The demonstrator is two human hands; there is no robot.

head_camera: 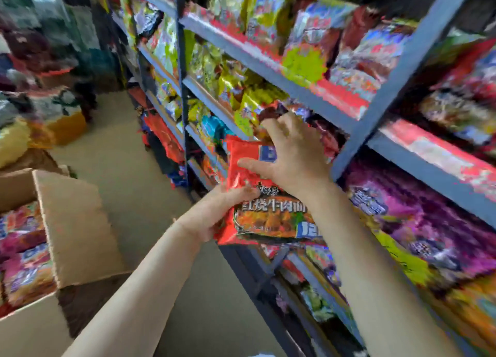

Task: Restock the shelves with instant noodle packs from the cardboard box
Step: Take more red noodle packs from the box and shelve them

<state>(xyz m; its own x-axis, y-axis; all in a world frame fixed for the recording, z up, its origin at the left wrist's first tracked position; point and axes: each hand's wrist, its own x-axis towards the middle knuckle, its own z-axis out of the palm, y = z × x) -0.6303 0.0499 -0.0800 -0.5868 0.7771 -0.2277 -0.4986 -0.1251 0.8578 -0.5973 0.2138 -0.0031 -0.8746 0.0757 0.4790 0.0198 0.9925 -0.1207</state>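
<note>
Left hand (214, 217) gripped red noodle pack (257, 195) underneath w/ curled fingers, right hand (292, 152) pressed spread fingers on top, prob. steering it onto shelf (268, 72).

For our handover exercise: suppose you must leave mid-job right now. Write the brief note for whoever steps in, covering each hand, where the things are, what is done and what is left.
Left hand: grips the red noodle pack from below, at its lower left edge.
Right hand: fingers spread over the pack's top, pushing it towards the shelf.
Cardboard box: open on the left, with more packs inside.
Done: one pack brought up to the shelf front.
Left: seat this pack among the others, then carry on from the box.
</note>
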